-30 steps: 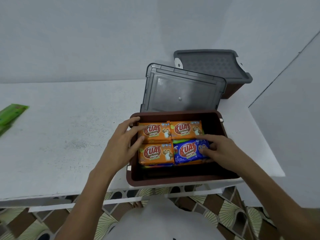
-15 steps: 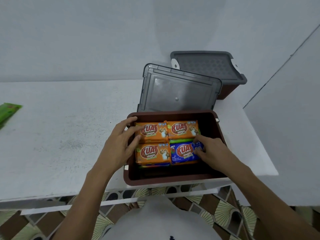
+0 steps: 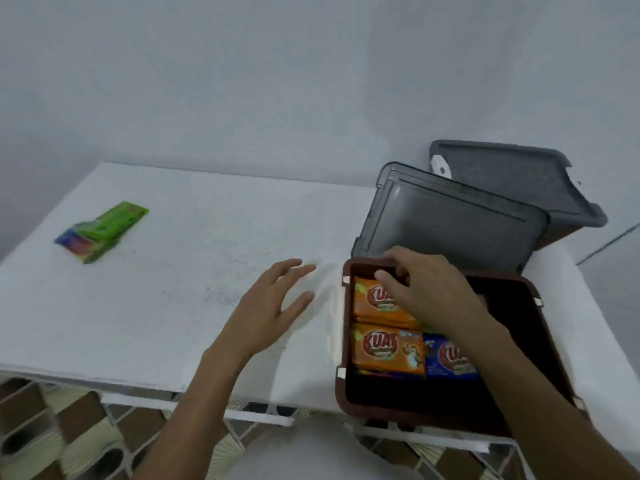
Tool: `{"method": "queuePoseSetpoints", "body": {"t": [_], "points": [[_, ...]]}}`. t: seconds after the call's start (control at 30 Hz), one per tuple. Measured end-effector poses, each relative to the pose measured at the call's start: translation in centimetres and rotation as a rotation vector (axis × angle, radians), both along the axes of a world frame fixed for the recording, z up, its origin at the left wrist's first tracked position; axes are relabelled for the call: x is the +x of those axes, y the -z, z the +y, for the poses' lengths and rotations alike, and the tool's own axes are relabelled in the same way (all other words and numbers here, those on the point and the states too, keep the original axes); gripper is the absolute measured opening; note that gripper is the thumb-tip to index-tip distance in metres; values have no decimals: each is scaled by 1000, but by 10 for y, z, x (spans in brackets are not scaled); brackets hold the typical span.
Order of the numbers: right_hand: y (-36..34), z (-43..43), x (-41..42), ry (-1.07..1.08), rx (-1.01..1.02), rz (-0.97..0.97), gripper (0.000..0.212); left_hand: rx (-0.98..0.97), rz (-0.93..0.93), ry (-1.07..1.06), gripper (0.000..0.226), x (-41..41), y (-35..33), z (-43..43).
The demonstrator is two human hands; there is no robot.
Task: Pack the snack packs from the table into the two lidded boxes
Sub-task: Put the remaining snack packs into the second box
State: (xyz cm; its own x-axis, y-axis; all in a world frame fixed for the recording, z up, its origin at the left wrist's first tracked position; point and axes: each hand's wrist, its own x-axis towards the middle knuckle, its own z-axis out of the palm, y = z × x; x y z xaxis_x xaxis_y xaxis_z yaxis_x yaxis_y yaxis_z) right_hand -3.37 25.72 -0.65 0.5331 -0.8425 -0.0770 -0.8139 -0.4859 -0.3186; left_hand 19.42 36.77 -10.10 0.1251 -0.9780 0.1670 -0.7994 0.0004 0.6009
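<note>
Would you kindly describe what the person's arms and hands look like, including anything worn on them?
Both forearms are bare as far as the frame shows: no sleeves, gloves, watch or bracelets visible. The left hand and the right hand show no rings that I can make out, though motion blur softens the detail.

A single head-worn wide-angle camera is looking forward and steeply down, close over the near edge of the white table (image 3: pixel 173 306), its far edge meeting the wall, with tiled floor showing below.
</note>
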Motion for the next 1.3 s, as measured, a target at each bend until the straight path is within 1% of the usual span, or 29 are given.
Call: {"method": "queuePoseSetpoints", "body": {"t": [0.17,0.33,0.43,0.57,0.7,0.77,0.83,0.9,0.93,1.03,1.13,1.23,1.3], "points": [[14,-18,118,-181,-6,-139,37,65,-61,-260,53,110,11,17],[41,-30,255,-427,27,-137,40,69,-108,-557,34,216,18,39],[58,-33,336,-571,73,-97,44,64,-105,-741,34,268,22,50],[79,-32,427,-705,81,-6,52,243,-42,-914,49,316,32,53],[96,-27,498,-830,87,99,64,392,-55,-943,79,342,46,48],[102,-25,523,-879,69,189,73,434,-74,-933,93,350,52,45],[109,-23,542,-920,26,293,79,432,-86,-938,103,354,58,41],[116,-21,554,-939,-57,355,78,391,-101,-959,106,358,62,36],[118,-21,557,-937,-92,352,74,368,-115,-970,105,359,64,34],[121,-21,561,-927,-134,286,58,284,-183,-1008,95,360,71,30],[124,-26,558,-938,-82,214,53,200,-245,-1021,80,358,75,29],[120,-33,543,-889,24,75,61,183,-273,-1031,76,355,72,25],[115,-39,528,-827,107,-39,65,262,-246,-1045,77,353,67,21]]}}
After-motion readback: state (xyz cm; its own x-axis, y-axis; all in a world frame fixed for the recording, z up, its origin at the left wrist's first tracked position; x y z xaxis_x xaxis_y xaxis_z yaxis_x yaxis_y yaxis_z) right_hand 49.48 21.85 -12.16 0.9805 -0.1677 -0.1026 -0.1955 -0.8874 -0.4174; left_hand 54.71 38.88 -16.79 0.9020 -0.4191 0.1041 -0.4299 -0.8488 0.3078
